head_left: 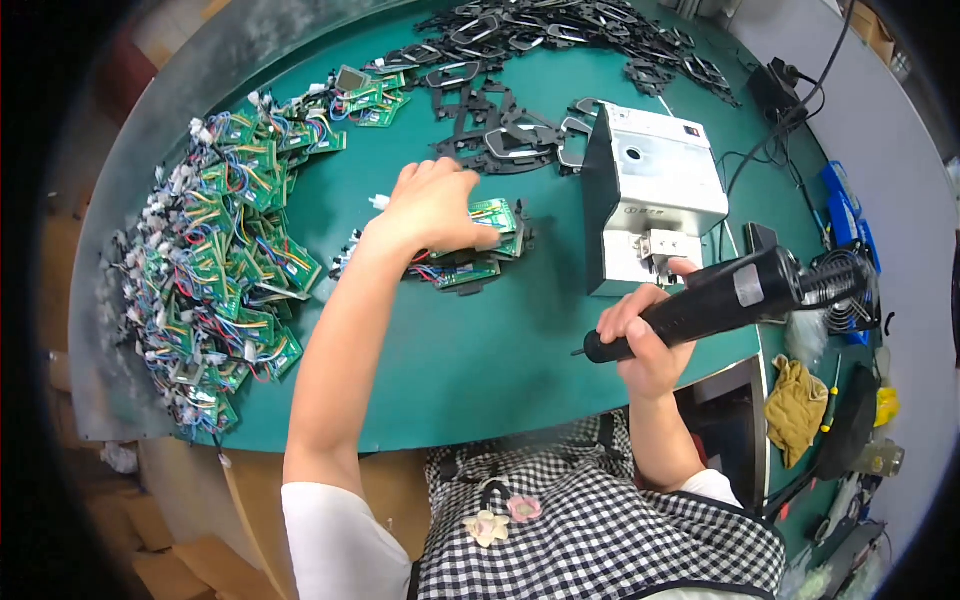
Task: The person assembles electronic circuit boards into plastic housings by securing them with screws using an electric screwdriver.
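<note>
My right hand (pixel 650 340) is wrapped around a black electric screwdriver (pixel 710 305), whose thin bit points left over the mat. Ahead and to the left, my left hand (pixel 432 208) curls over a green circuit board (pixel 492 213), its thumb at the board's near edge; the fingertips are partly hidden. This board lies on top of a small pile of circuit boards with black plastic frames (pixel 470 275) and coloured wires. Just beyond the screwdriver stands a silver and black box-shaped screw feeder (pixel 655 180).
A large heap of wired green boards (pixel 240 250) covers the left side of the green mat (pixel 440 370). Black plastic frames (pixel 515 140) spread across the back. Cables, a blue-framed fan (pixel 850 290), a tan glove (pixel 795 410) and a screwdriver (pixel 832 395) lie at right.
</note>
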Demonstrator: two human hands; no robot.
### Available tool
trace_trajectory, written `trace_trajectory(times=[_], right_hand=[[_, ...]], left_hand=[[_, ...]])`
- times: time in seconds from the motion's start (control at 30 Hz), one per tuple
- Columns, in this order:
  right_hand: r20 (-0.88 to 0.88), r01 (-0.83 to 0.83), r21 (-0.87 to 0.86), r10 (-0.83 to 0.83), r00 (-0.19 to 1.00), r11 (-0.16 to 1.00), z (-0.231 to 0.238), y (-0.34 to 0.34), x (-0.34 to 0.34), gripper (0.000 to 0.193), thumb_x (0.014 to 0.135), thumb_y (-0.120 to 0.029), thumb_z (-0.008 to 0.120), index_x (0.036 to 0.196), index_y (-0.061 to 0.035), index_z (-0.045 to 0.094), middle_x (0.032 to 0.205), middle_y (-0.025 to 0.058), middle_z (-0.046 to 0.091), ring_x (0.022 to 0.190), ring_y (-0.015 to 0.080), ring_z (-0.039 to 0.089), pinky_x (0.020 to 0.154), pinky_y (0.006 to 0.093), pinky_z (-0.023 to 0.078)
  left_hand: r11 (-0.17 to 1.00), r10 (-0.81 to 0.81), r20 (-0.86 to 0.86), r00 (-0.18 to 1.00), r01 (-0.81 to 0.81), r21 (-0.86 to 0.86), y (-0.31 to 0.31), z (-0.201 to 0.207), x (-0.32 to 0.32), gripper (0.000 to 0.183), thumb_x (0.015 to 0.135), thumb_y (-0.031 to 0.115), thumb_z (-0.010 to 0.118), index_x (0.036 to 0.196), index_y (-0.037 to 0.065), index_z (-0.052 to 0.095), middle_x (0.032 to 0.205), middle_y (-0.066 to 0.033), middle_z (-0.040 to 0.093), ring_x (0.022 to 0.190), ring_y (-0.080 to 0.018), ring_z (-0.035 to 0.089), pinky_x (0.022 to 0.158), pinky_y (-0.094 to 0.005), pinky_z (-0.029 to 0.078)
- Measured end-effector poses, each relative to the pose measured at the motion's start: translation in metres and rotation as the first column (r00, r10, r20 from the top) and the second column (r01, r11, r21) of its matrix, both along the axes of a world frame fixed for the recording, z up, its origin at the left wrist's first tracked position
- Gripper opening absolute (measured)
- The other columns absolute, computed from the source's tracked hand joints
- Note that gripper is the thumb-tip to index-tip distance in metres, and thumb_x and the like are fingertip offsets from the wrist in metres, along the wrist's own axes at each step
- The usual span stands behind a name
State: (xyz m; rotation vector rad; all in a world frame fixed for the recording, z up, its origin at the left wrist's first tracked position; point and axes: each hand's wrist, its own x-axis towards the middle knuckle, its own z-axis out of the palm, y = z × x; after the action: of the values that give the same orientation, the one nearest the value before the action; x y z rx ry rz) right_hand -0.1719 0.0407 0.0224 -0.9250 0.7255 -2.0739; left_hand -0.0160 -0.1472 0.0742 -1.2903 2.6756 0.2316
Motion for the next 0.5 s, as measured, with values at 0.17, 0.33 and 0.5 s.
trace_trajectory(times=[0.17,0.33,0.5], right_hand=[[0.086,-0.013,0.063,0.007,0.996,0.998,-0.007,-0.008,-0.004,0.061,0.074,0.0,0.059,0.124,-0.0009,0.025,0.063,0.0076,0.051,0.054,0.0169,0.052,0.055,0.031,0.047],[0.075,-0.024,0.083,0.018,0.997,0.996,-0.023,-0.013,-0.009,0.059,0.074,0.0,0.059,0.123,0.0001,0.025,0.063,0.0078,0.051,0.053,0.0162,0.051,0.055,0.0294,0.046],[0.073,-0.026,0.109,0.018,0.997,0.994,-0.024,-0.014,-0.01,0.059,0.072,0.002,0.059,0.121,0.0006,0.026,0.063,0.0079,0.052,0.053,0.0153,0.051,0.053,0.0274,0.046]], left_hand=[[0.991,-0.027,0.255,0.967,-0.007,0.132,-0.01,-0.019,-0.022,0.067,0.062,0.045,0.07,0.111,0.001,0.054,0.113,-0.0156,0.054,0.113,-0.0303,0.046,0.104,-0.0483,0.023],[0.992,-0.023,-0.153,0.988,0.003,-0.128,0.037,-0.041,0.005,0.065,0.052,0.021,0.082,0.103,0.005,0.044,0.109,-0.0158,0.053,0.11,-0.0303,0.046,0.103,-0.0502,0.023],[0.973,0.144,-0.267,0.953,-0.185,-0.136,0.045,-0.013,0.016,0.061,0.052,0.016,0.082,0.098,0.002,0.044,0.097,-0.017,0.058,0.095,-0.0328,0.055,0.088,-0.0444,0.039]])
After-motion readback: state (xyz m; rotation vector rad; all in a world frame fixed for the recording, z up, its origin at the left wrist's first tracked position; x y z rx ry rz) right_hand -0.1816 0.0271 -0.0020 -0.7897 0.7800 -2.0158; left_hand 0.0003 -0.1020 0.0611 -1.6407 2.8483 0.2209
